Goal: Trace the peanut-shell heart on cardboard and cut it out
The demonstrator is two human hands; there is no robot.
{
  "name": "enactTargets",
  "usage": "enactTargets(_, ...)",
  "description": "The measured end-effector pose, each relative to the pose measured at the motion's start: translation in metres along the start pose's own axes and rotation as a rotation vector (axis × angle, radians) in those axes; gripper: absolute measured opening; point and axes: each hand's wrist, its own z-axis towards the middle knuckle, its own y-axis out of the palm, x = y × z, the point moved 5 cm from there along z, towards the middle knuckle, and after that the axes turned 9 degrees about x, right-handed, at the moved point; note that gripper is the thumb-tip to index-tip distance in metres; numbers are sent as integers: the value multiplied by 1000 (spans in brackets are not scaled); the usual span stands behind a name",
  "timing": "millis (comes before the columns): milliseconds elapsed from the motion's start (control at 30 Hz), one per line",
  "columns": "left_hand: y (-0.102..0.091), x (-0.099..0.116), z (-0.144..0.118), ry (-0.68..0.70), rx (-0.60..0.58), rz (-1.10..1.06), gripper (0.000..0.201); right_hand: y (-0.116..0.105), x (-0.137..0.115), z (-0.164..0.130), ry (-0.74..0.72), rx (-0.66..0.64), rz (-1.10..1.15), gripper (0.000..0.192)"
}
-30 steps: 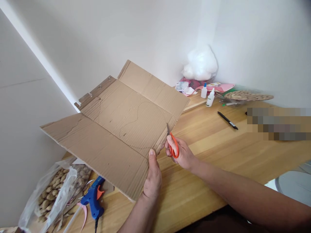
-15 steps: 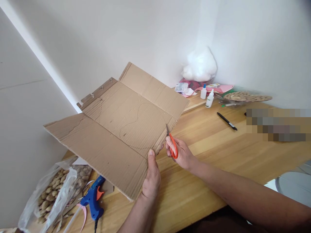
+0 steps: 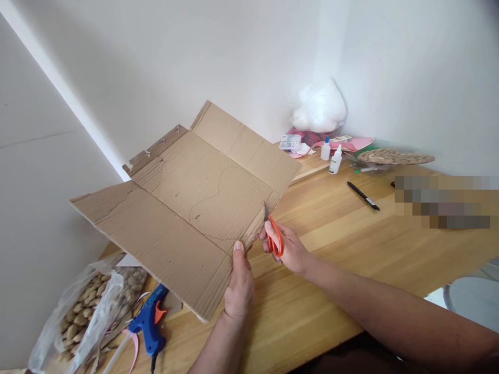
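Observation:
A creased sheet of brown cardboard point(image 3: 175, 208) is held up at a tilt over the table. My left hand point(image 3: 239, 285) grips its near edge, thumb on top and fingers hidden beneath. On the middle panel a thin curved outline is drawn. My right hand point(image 3: 286, 246) is wrapped round the orange handles of a small pair of scissors point(image 3: 276, 236). Their dark blades are at the cardboard's right edge, close to the drawn line; how far they have cut in, I cannot tell.
A plastic bag of peanuts point(image 3: 83, 306) and a blue glue gun point(image 3: 150, 322) lie at the left. Behind, on the wooden table point(image 3: 319, 306), are two white glue bottles point(image 3: 335, 160), a black pen point(image 3: 363, 196), a bag of white stuffing point(image 3: 319, 106) and a braided round piece point(image 3: 393, 156).
The scissors' handles have spread apart a little. Both hands and the cardboard have shifted slightly left.

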Motion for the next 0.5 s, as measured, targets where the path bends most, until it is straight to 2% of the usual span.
enactTargets(267,1,9,3,-25,10,-126,38,1,-2,-1,11,-33,-42,56)
enactTargets(500,2,12,4,-23,28,-92,39,1,-2,0,-8,-29,-39,54)
